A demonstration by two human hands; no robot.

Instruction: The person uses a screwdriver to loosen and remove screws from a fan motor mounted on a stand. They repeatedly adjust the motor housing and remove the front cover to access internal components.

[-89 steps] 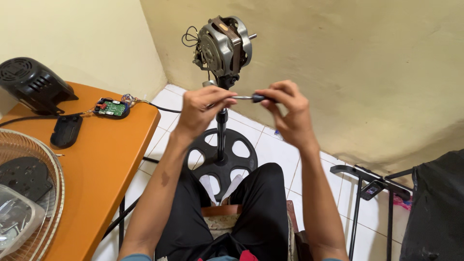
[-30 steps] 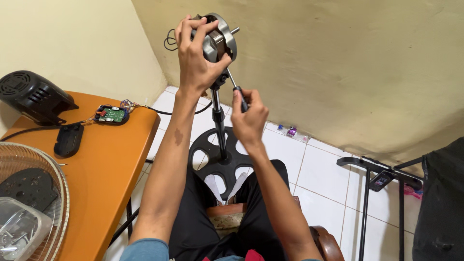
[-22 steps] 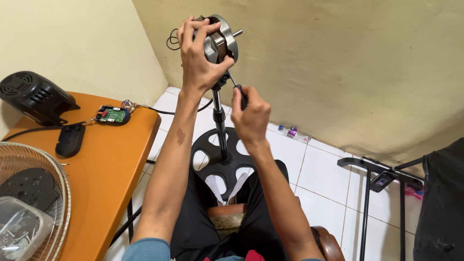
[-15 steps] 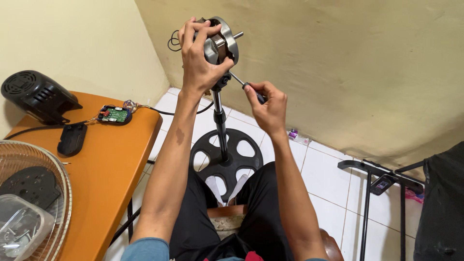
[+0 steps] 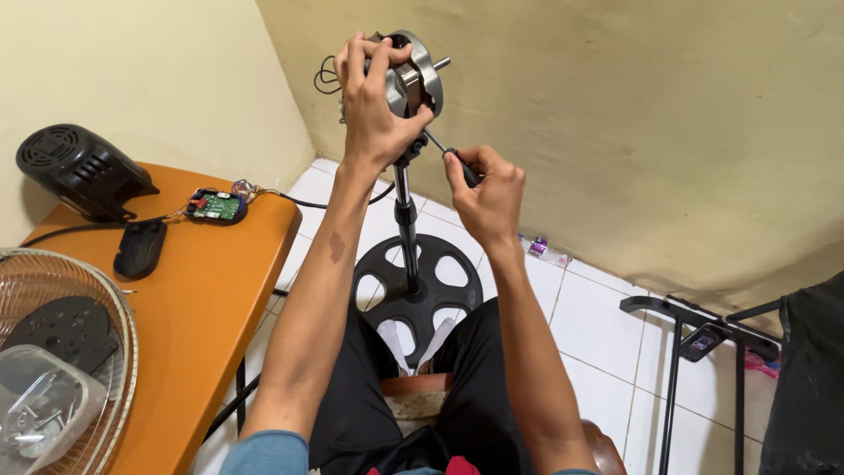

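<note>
— What is the left hand (image 5: 374, 105) doing?
— It grips the fan motor (image 5: 413, 75) on top of the pole (image 5: 406, 229).
— And the right hand (image 5: 488, 189)?
— It is closed around a screwdriver (image 5: 448, 151), tip at the motor.

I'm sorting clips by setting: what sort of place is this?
Probably a home repair corner, not a factory: tiled floor, plain walls, an orange table with a circuit board, a fan grille, and a bare fan motor on its stand.
</note>
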